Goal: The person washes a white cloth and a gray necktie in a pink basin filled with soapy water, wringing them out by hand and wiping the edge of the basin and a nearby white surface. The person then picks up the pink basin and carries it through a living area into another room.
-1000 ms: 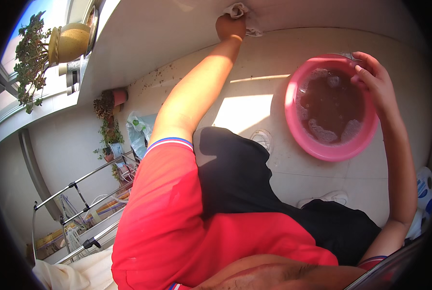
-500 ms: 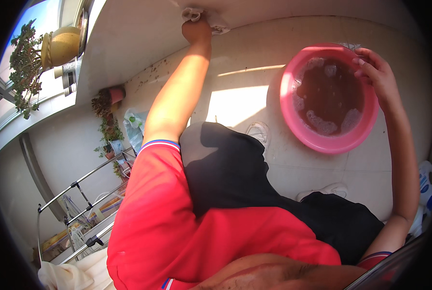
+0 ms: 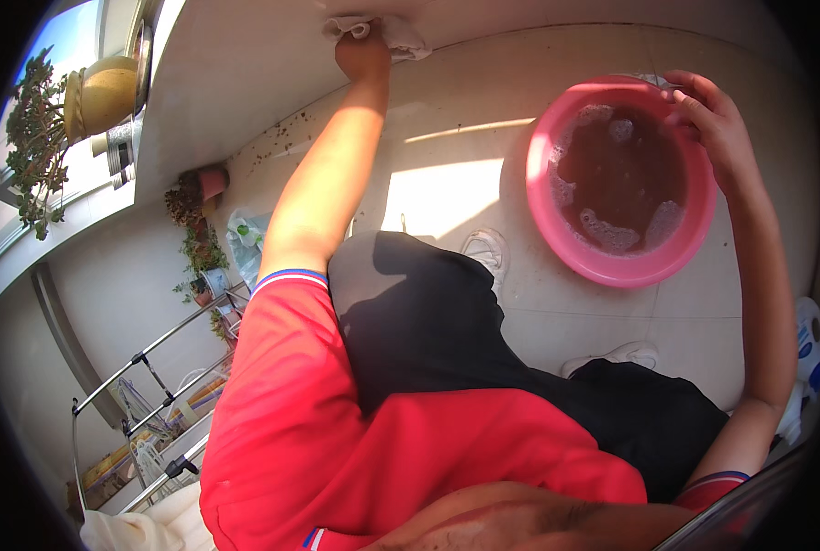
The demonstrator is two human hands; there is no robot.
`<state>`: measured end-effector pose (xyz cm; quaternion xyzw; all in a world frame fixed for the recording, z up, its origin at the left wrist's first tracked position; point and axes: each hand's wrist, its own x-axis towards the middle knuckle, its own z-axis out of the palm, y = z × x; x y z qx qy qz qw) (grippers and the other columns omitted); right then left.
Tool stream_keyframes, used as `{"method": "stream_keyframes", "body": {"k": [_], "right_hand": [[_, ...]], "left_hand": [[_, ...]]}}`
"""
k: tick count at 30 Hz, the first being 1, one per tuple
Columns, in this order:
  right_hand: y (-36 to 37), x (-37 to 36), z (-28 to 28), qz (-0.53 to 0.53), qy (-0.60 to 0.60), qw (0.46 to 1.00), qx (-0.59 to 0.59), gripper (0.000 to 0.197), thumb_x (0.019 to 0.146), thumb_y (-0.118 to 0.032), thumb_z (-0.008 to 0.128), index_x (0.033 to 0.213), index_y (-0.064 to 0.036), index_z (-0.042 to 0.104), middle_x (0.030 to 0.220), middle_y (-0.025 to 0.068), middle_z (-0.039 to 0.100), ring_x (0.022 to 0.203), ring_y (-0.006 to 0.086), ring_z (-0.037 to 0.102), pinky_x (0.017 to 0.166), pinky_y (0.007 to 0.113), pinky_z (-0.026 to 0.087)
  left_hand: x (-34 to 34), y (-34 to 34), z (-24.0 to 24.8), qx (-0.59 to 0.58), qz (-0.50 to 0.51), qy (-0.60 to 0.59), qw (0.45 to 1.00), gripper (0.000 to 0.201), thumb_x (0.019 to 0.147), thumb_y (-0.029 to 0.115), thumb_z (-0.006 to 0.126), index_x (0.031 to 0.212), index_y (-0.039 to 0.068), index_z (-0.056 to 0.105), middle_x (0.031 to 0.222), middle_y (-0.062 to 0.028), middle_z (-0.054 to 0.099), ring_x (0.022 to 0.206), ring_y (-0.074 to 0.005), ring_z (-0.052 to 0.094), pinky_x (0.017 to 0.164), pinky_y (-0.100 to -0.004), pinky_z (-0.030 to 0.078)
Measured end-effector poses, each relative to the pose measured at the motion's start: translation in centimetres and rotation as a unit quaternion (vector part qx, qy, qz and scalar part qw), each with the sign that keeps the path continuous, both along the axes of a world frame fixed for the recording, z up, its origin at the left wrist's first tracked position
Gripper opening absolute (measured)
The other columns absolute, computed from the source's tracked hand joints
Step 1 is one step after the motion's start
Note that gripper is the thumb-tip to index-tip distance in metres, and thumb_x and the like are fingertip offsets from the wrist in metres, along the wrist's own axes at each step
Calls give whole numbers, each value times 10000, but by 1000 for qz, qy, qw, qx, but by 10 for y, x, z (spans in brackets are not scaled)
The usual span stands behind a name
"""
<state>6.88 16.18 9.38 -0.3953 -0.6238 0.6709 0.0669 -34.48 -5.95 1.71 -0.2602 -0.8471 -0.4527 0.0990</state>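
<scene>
My left hand (image 3: 364, 61) is closed on a white cloth (image 3: 404, 39), which is pressed against the pale wall (image 3: 272, 55) just above the floor. Part of the cloth bunches up over my knuckles and part spreads out to the right. On the floor to the right stands a round pink basin (image 3: 550, 216) of murky brown water (image 3: 617, 170), with patches of suds along its inner side. The fingers of my right hand (image 3: 711, 115) are curled at the basin's far right rim, thumb and fingertips close together on it.
Dark crumbs of dirt (image 3: 281, 138) lie along the foot of the wall. Potted plants (image 3: 213, 181), a plastic bag (image 3: 245, 241) and a metal rack (image 3: 148, 367) stand at left. A yellow pot (image 3: 107, 96) sits on the sill. White bottles (image 3: 807, 340) are at far right.
My left hand has slid a little to the left along the wall with the cloth, which now spreads wider. My right hand stays at the basin's rim. The whole view has shifted slightly.
</scene>
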Motion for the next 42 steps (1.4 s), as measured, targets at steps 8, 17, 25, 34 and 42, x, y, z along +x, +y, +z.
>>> {"method": "stream_keyframes", "body": {"k": [8, 17, 25, 34, 42], "right_hand": [[-1, 19, -7, -22, -8, 1000, -8, 387, 923, -228, 571, 1249, -20, 561, 1039, 27, 657, 824, 86, 591, 777, 252, 469], [-5, 15, 21, -29, 29, 999, -27, 386, 905, -210, 577, 1238, -15, 558, 1023, 25, 660, 784, 91, 595, 761, 257, 461], [-1, 16, 18, -35, 14, 998, -42, 316, 915, -169, 569, 1196, -23, 561, 969, 11, 626, 734, 62, 565, 651, 194, 438], [-5, 20, 26, -22, 42, 998, -39, 350, 906, -167, 575, 1218, -9, 551, 976, 28, 640, 729, 79, 593, 653, 208, 452], [-2, 27, 36, -28, 46, 999, -12, 372, 895, -159, 569, 1229, 4, 545, 968, 39, 642, 723, 80, 588, 637, 213, 457]], "left_hand": [[-12, 2, -3, 106, 1, -103, 989, 363, 798, 270, 731, 976, -45, 690, 985, -197, 709, 949, -307, 678, 812, -375, 513], [7, 1, 16, 178, 24, -276, 944, 261, 805, 198, 730, 899, -41, 680, 887, -125, 701, 819, -208, 658, 752, -356, 523], [84, 49, 90, 110, -181, -258, 943, 176, 800, 43, 661, 956, -38, 649, 933, -60, 651, 837, -145, 611, 750, -308, 485], [143, 96, 186, 184, -361, -404, 820, 266, 787, -40, 617, 1053, -45, 624, 995, -90, 661, 893, -176, 646, 803, -320, 522], [124, 73, 298, 284, -343, -54, 894, 218, 868, -62, 506, 1029, -120, 641, 992, -173, 676, 884, -240, 671, 833, -333, 547]]}}
